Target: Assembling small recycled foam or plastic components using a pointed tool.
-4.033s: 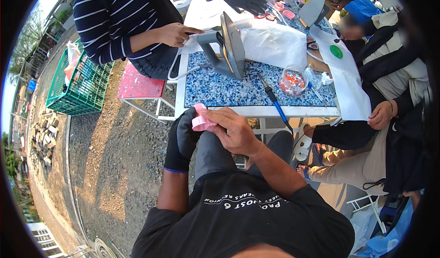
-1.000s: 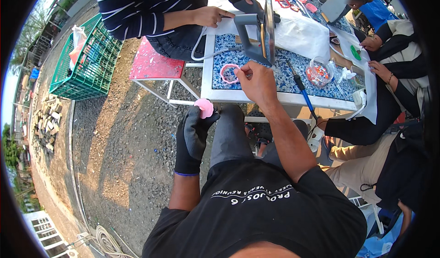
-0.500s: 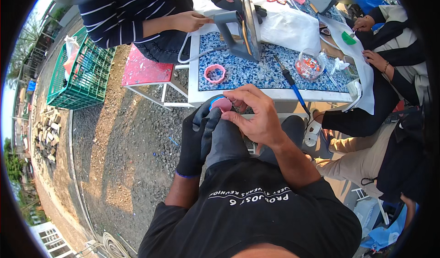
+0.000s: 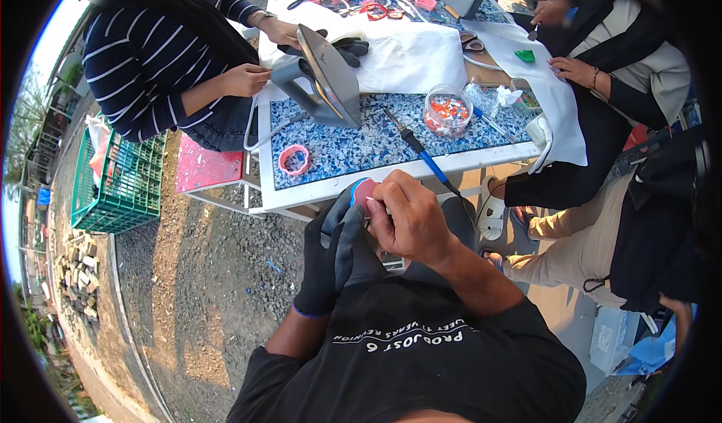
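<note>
From afar, I watch gloved L hand (image 4: 335, 236), fingers curled round a pink piece (image 4: 362, 191), prob. steadying it, w/ bare R hand (image 4: 412, 218) pinching its edge, thumb vs. fingers.

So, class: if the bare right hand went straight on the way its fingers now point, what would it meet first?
The right hand would meet the pink piece first, which it seems to touch; next probably the gloved left hand holding that piece, though depth is hard to judge.
</note>
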Motion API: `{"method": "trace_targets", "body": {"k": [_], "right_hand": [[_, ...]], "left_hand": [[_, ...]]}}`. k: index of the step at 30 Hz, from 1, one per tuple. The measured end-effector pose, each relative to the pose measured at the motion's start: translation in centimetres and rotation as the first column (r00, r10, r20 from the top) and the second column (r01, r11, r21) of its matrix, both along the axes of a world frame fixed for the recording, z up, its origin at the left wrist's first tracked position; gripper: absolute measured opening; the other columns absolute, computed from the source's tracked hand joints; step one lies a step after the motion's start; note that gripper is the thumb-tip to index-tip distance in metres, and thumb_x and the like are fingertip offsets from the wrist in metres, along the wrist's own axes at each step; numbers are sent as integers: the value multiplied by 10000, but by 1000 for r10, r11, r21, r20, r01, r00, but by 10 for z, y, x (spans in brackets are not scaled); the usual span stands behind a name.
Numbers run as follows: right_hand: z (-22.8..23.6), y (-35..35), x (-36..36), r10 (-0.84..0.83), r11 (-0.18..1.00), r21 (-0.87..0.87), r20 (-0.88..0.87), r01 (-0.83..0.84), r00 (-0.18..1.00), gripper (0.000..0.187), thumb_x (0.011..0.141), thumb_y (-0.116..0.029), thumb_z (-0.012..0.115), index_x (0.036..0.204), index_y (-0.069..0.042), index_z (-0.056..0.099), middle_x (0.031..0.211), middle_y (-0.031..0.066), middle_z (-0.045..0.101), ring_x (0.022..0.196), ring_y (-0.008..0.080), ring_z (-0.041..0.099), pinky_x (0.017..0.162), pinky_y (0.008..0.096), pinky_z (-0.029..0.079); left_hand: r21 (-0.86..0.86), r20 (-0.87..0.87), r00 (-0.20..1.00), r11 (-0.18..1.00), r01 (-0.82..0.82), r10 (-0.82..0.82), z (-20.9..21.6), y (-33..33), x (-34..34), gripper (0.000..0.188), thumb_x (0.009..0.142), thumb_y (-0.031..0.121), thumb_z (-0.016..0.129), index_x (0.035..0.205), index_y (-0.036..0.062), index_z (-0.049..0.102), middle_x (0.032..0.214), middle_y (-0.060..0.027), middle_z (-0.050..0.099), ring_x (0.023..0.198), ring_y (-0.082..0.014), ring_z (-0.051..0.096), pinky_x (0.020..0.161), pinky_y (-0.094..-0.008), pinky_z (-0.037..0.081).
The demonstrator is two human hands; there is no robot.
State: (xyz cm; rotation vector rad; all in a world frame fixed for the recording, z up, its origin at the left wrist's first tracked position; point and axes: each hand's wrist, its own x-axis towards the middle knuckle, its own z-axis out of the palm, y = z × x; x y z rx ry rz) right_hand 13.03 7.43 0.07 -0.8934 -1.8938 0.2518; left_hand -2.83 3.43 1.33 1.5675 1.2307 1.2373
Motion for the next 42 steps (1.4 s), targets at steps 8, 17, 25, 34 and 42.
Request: {"method": "trace_targets", "body": {"k": [8, 17, 25, 34, 42], "right_hand": [[2, -3, 28, 19, 995, -98, -62, -25, 998, 127, 903, -51, 624, 824, -9, 534, 752, 141, 528, 593, 332, 575, 549, 432, 468], [14, -7, 34, -22, 909, -402, -316, -113, 948, 257, 1002, -120, 522, 781, 8, 553, 619, 107, 523, 547, 189, 500, 548, 366, 400], [10, -2, 37, -42, 841, -515, -372, -169, 927, 283, 1003, -156, 537, 772, -3, 598, 556, 95, 506, 483, 155, 468, 501, 376, 364], [1, -5, 30, -57, 711, -648, -438, -271, 897, 300, 1033, -168, 489, 812, 0, 601, 570, 61, 455, 543, 99, 420, 527, 351, 359], [-13, -2, 25, -117, 609, -663, -618, -435, 778, 320, 1042, -165, 464, 791, 6, 567, 602, 44, 454, 581, 89, 397, 540, 340, 352]], "left_hand": [[-50, 69, 984, 985, 167, -164, 6, 9, 16, 516, 1065, 298, 437, 1432, -54, 522, 1396, -193, 611, 1297, -271, 564, 1121, -396, 394], [220, -201, 924, 904, 366, -325, 2, 44, 10, 878, 787, 257, 853, 1528, 25, 445, 1546, -167, 490, 1408, -296, 487, 1156, -403, 379], [52, -5, 942, 941, 334, -334, -2, 49, 12, 724, 771, 169, 870, 1411, 4, 573, 1366, -145, 655, 1246, -247, 630, 1063, -376, 470], [31, 75, 962, 965, 261, -263, -12, 46, 12, 680, 777, 180, 871, 1373, -9, 604, 1314, -142, 685, 1214, -224, 641, 1054, -367, 471], [121, -176, 917, 916, 382, -359, -13, 64, 2, 651, 817, 227, 835, 1368, -27, 596, 1365, -167, 643, 1252, -260, 612, 1078, -392, 452]]}}
